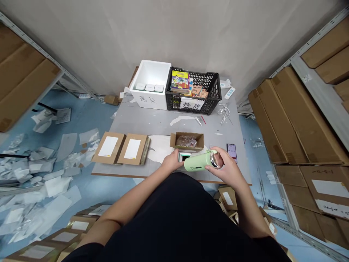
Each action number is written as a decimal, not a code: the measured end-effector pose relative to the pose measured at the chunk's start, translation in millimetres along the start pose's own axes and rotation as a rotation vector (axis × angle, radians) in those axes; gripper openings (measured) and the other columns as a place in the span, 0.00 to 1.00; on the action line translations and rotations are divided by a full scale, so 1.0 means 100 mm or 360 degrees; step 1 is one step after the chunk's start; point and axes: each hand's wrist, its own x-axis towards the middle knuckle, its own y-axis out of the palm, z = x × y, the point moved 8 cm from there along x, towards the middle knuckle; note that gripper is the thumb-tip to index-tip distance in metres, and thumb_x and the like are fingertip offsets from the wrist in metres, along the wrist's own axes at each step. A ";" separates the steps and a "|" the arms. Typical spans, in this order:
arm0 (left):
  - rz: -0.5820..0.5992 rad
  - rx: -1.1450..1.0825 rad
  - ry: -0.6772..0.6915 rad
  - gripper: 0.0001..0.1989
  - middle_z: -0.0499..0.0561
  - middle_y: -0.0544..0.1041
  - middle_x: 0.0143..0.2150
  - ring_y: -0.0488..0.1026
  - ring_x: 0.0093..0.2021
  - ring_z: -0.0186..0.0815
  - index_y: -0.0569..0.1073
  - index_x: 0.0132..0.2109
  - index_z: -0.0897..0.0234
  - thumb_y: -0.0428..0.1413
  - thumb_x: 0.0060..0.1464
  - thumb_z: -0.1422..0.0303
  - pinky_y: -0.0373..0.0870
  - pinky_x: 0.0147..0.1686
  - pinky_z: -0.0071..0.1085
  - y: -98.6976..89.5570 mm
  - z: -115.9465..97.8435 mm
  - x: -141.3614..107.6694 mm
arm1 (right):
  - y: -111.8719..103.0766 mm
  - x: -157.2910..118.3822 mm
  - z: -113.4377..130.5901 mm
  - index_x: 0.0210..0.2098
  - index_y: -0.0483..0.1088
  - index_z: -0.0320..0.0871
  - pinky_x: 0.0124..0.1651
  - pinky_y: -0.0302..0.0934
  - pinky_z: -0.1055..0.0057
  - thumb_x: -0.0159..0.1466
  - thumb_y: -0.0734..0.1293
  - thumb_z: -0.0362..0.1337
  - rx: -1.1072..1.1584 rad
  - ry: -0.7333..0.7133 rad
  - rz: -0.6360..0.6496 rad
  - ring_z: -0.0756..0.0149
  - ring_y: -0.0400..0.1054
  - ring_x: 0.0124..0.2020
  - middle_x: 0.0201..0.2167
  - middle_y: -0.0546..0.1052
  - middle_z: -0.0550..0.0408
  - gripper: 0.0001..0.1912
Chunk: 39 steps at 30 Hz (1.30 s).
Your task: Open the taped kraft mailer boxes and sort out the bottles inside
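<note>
A light green vacuum flask (198,162) lies tilted almost level above the table's front edge. My right hand (225,166) is closed around its silver-ringed cap end. My left hand (172,161) grips a small white-and-green box (181,157) whose dark opening faces the flask's base. Part of that box is hidden behind the flask, and whether the two touch I cannot tell. Just beyond my hands stands an open cardboard carton (201,141) with clear bubble wrap (186,141) inside.
Two labelled cardboard boxes (108,146) lie at the table's left. At the back stand a white foam box (152,100) and a black crate (212,91) with books (180,82). A phone (232,153) and white cable (224,112) are right. Shelves with cartons (308,120) flank the table.
</note>
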 end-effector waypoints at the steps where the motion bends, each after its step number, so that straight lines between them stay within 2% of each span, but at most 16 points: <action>1: 0.0020 0.0029 0.0004 0.35 0.64 0.74 0.49 0.74 0.46 0.52 0.60 0.59 0.65 0.59 0.49 0.51 0.64 0.38 0.34 0.04 -0.01 0.03 | 0.02 -0.01 0.00 0.55 0.63 0.52 0.47 0.63 0.62 0.54 0.72 0.46 -0.0002 -0.0008 0.0016 0.53 0.69 0.49 0.53 0.71 0.50 0.31; 6: 0.0054 -0.0046 0.0070 0.27 0.61 0.77 0.43 0.76 0.41 0.48 0.62 0.56 0.62 0.59 0.51 0.59 0.63 0.36 0.33 0.17 -0.01 0.16 | 0.20 -0.02 -0.01 0.56 0.63 0.51 0.49 0.63 0.60 0.55 0.72 0.46 -0.0001 -0.0026 0.0052 0.53 0.69 0.49 0.52 0.71 0.49 0.31; 10: -0.0011 -0.0208 0.0088 0.16 0.56 0.78 0.40 0.75 0.38 0.44 0.66 0.52 0.60 0.52 0.56 0.66 0.62 0.34 0.31 0.19 0.08 0.24 | 0.42 0.01 -0.06 0.56 0.62 0.51 0.48 0.64 0.59 0.55 0.71 0.46 0.0003 -0.0039 0.0077 0.53 0.70 0.46 0.51 0.71 0.49 0.30; 13: -0.0027 -0.0339 0.0108 0.11 0.53 0.78 0.37 0.75 0.37 0.41 0.69 0.48 0.60 0.50 0.57 0.67 0.62 0.33 0.30 0.21 0.16 0.28 | 0.54 0.05 -0.12 0.56 0.62 0.51 0.47 0.65 0.58 0.56 0.71 0.46 -0.0022 -0.0010 0.0023 0.53 0.70 0.45 0.50 0.71 0.49 0.30; 18: -0.0074 -0.0533 0.0136 0.09 0.50 0.78 0.34 0.73 0.34 0.37 0.73 0.42 0.60 0.50 0.57 0.66 0.62 0.32 0.28 0.22 0.27 0.34 | 0.63 0.12 -0.21 0.57 0.61 0.50 0.47 0.65 0.58 0.56 0.71 0.47 -0.0008 0.0024 -0.0091 0.51 0.69 0.48 0.52 0.70 0.47 0.31; 24: -0.0113 -0.0736 0.0282 0.08 0.50 0.77 0.33 0.72 0.35 0.36 0.74 0.35 0.64 0.50 0.54 0.70 0.63 0.34 0.27 0.26 0.27 0.43 | 0.64 0.19 -0.28 0.56 0.62 0.48 0.49 0.65 0.58 0.56 0.71 0.47 0.0059 0.0075 -0.0237 0.52 0.67 0.51 0.53 0.69 0.47 0.31; 27: -0.0059 -0.0874 0.0206 0.07 0.49 0.77 0.32 0.72 0.35 0.36 0.74 0.34 0.64 0.51 0.52 0.70 0.65 0.35 0.27 0.32 0.33 0.48 | 0.70 0.22 -0.27 0.57 0.61 0.49 0.49 0.64 0.58 0.56 0.71 0.46 0.0030 0.0044 -0.0149 0.51 0.68 0.51 0.53 0.69 0.47 0.31; 30: -0.0042 -0.0912 0.0114 0.08 0.48 0.76 0.30 0.71 0.34 0.35 0.73 0.32 0.64 0.52 0.53 0.66 0.67 0.35 0.28 0.34 0.39 0.53 | 0.74 0.22 -0.25 0.58 0.61 0.49 0.49 0.65 0.58 0.57 0.71 0.45 -0.0033 -0.0040 -0.0061 0.51 0.68 0.51 0.53 0.69 0.47 0.31; 35: -0.0012 -0.0901 0.0128 0.11 0.47 0.75 0.30 0.70 0.35 0.36 0.73 0.31 0.63 0.53 0.53 0.61 0.66 0.36 0.29 0.33 0.39 0.55 | 0.81 0.20 -0.21 0.59 0.60 0.51 0.47 0.66 0.58 0.58 0.70 0.44 -0.0174 -0.0160 0.0083 0.52 0.70 0.48 0.52 0.69 0.47 0.31; 39: -0.0010 -0.0905 0.0136 0.11 0.47 0.74 0.29 0.70 0.34 0.35 0.73 0.31 0.63 0.54 0.53 0.60 0.65 0.35 0.28 0.35 0.37 0.55 | 1.00 0.18 -0.14 0.59 0.59 0.51 0.45 0.67 0.60 0.59 0.70 0.42 -0.0340 -0.0301 0.0259 0.52 0.70 0.48 0.50 0.70 0.47 0.30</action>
